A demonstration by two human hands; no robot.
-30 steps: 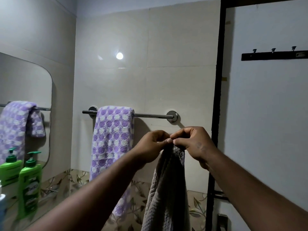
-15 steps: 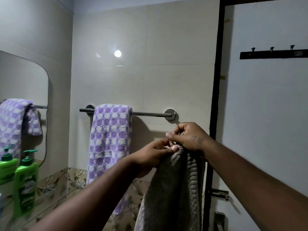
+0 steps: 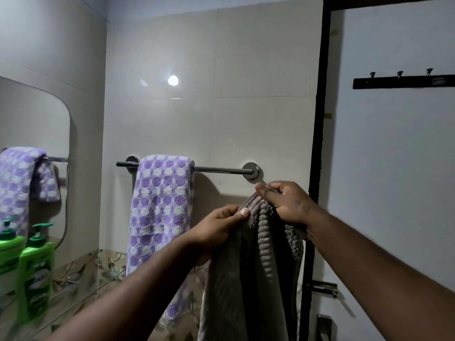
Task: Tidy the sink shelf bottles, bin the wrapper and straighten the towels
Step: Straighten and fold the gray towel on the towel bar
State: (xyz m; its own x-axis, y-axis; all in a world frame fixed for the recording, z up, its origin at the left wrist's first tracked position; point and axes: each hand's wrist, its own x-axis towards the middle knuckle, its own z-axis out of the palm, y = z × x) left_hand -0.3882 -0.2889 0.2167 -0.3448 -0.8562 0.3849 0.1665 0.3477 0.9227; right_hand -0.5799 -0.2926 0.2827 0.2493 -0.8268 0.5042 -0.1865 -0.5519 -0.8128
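Note:
A grey ribbed towel (image 3: 256, 274) hangs down from both my hands, just below the right end of the chrome towel rail (image 3: 219, 170). My left hand (image 3: 221, 228) pinches its top edge on the left. My right hand (image 3: 286, 201) grips the top edge a little higher, close under the rail's right wall mount. A purple and white dotted towel (image 3: 160, 207) is draped over the left half of the rail. A green pump bottle (image 3: 37, 269) stands on the glass shelf at lower left.
A mirror (image 3: 32, 134) on the left wall reflects the dotted towel and the bottle. A black door frame (image 3: 320, 119) runs down the right of the tiled wall. A black hook rack (image 3: 403, 81) is fixed on the white door, with a metal latch (image 3: 323, 287) below.
My hands have spread apart along the grey towel's top edge and my right hand has risen toward the rail. The towel has opened wider.

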